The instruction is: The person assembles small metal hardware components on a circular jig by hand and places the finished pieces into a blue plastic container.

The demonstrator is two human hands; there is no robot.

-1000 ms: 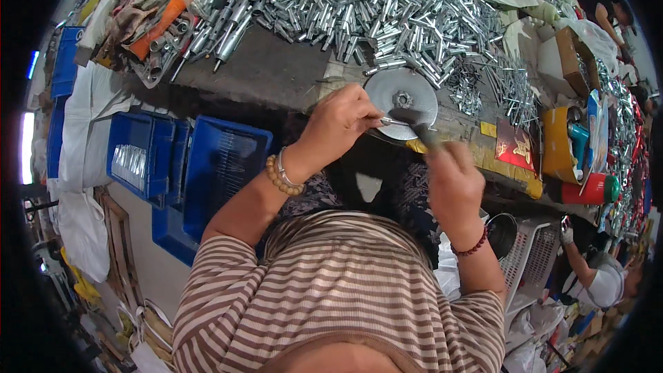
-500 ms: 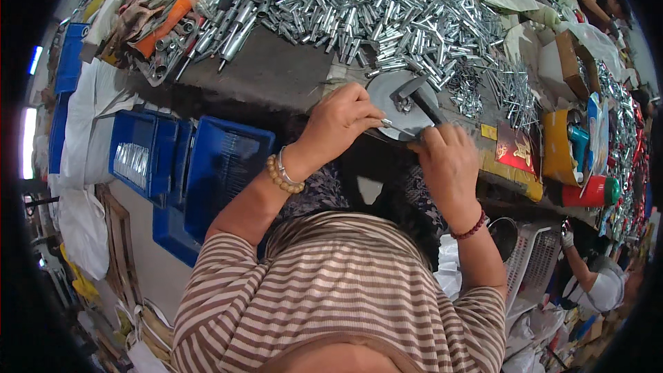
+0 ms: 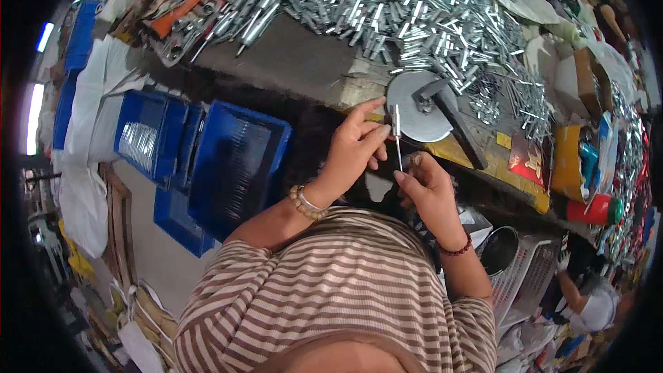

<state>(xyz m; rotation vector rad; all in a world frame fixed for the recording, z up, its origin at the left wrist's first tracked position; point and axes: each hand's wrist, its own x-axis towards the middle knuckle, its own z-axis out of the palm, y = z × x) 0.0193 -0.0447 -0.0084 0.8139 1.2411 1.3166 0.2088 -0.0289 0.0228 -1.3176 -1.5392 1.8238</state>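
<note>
A slim silver metal rod with a thicker sleeve [image 3: 396, 124] at its upper end stands nearly upright between my hands, in front of the bench edge. My right hand [image 3: 431, 190] pinches its thin lower end between thumb and fingers. Beside the sleeve is my left hand [image 3: 352, 145], its index finger stretched out and apart from the thumb, whose tip is close against the sleeve. Just beyond, a round grey metal disc [image 3: 412, 116] lies on the bench. Across it rests a hammer [image 3: 461, 131], its dark handle pointing toward me over the bench edge.
A large heap of silver metal tubes [image 3: 394, 7] covers the far bench, with thin pins [image 3: 528, 103] at its right. Blue bins [image 3: 238, 159] stand at left. At right are a yellow box [image 3: 566, 159], a red container [image 3: 590, 209] and a white basket [image 3: 528, 276]. Another person [image 3: 597, 307] works at lower right.
Both hands have drawn back from the disc toward me. The rod has turned from slanting across the disc to nearly upright. My right hand has uncovered the hammer's handle; left fingers have spread.
</note>
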